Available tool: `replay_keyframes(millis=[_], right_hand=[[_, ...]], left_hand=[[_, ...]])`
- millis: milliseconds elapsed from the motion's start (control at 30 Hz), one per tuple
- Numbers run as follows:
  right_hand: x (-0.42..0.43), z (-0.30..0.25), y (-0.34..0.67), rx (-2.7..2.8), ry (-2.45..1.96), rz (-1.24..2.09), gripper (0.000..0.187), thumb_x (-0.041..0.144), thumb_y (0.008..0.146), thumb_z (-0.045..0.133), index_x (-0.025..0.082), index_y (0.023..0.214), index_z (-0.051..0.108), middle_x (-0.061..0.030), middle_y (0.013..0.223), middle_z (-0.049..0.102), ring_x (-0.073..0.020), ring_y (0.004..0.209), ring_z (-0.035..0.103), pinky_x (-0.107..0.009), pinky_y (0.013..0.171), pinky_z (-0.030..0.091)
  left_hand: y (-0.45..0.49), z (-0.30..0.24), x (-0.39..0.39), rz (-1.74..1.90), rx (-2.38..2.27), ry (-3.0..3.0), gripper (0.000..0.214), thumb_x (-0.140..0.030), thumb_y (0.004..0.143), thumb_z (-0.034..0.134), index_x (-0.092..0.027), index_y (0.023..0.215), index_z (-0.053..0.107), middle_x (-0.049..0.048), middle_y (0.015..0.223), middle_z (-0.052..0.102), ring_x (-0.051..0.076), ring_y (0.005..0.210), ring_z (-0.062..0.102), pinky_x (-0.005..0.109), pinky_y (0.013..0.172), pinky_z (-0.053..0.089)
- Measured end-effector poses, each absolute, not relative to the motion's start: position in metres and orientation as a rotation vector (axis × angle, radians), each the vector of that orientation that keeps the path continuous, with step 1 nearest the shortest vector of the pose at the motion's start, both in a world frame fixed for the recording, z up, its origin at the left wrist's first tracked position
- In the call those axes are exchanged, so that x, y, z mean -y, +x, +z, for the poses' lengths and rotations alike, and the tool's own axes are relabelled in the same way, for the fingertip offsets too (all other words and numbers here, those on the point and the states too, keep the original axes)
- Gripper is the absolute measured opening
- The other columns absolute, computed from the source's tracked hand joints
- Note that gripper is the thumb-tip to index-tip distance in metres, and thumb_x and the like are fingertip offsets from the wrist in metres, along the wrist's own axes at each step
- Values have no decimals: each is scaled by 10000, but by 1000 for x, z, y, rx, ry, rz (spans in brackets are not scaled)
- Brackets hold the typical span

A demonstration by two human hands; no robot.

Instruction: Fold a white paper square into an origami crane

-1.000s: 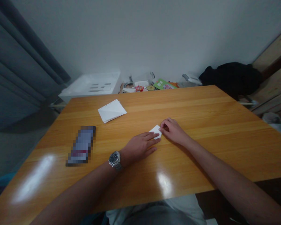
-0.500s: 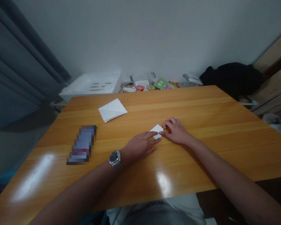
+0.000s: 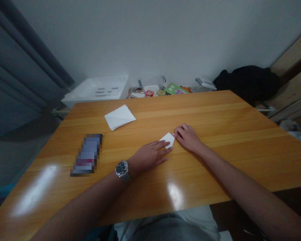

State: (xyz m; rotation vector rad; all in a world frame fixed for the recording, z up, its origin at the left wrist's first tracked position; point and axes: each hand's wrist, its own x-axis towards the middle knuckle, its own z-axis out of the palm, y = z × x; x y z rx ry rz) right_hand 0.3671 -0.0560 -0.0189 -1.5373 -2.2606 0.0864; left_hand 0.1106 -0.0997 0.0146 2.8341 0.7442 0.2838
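Observation:
A small piece of folded white paper point(image 3: 170, 137) lies flat on the wooden table in front of me. My left hand point(image 3: 150, 156), with a metal watch on its wrist, rests palm down. Its fingers are spread, and their tips press on the paper's left and lower parts. My right hand point(image 3: 187, 137) is at the paper's right corner, its fingers curled in. Thumb and fingertips come together at that corner in a pinch, and part of the grip is hidden by the hand itself.
A stack of white paper sheets point(image 3: 120, 117) lies at the table's back left. A phone point(image 3: 87, 155), blurred by pixels, is on the left. Behind the table point(image 3: 215, 110) stand a white plastic tray point(image 3: 95, 88), a green packet point(image 3: 175, 89) and a black cloth heap point(image 3: 248, 82).
My right fingertip has moved from the paper's middle outward to its right corner. The paper's flap there now looks smooth. My left hand stays almost in place.

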Motion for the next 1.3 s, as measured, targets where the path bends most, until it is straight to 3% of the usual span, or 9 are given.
replay_keyframes(millis=[300,533,967,1167,1300], right_hand=[[61,-12,365,2229,-1486,136,266,384,1012,439,216,907,617,-98,977,590,-259,923,547,-401,836,431],[69,-6,361,2281,-1520,86,318,531,885,636,220,856,577,-89,971,566,-266,897,524,-399,813,427],[66,-11,361,2255,-1485,82,304,513,897,631,223,827,574,-77,947,570,-258,890,522,-389,809,417],[67,-6,360,2227,-1422,139,289,505,875,673,223,901,617,-81,964,600,-267,918,544,-400,833,441],[67,-4,360,2229,-1288,231,218,425,896,681,229,989,662,-78,1007,637,-258,963,566,-398,874,455]], left_hand=[[113,19,108,285,-804,2848,500,-488,1027,395,-237,1449,488,79,1532,457,257,1361,479,428,1153,374],[114,21,110,262,-842,2843,571,-532,1006,421,-218,1483,445,114,1574,387,298,1393,438,478,1146,363],[102,17,97,372,-663,2789,423,-468,992,495,-312,1378,570,89,1541,441,283,1351,485,483,1117,393],[102,13,95,377,-842,2725,477,-444,1011,459,-199,1417,513,136,1538,429,275,1343,493,450,1106,426],[101,11,92,428,-802,2751,413,-419,1005,486,-216,1352,580,129,1525,442,270,1372,462,454,1134,396]])
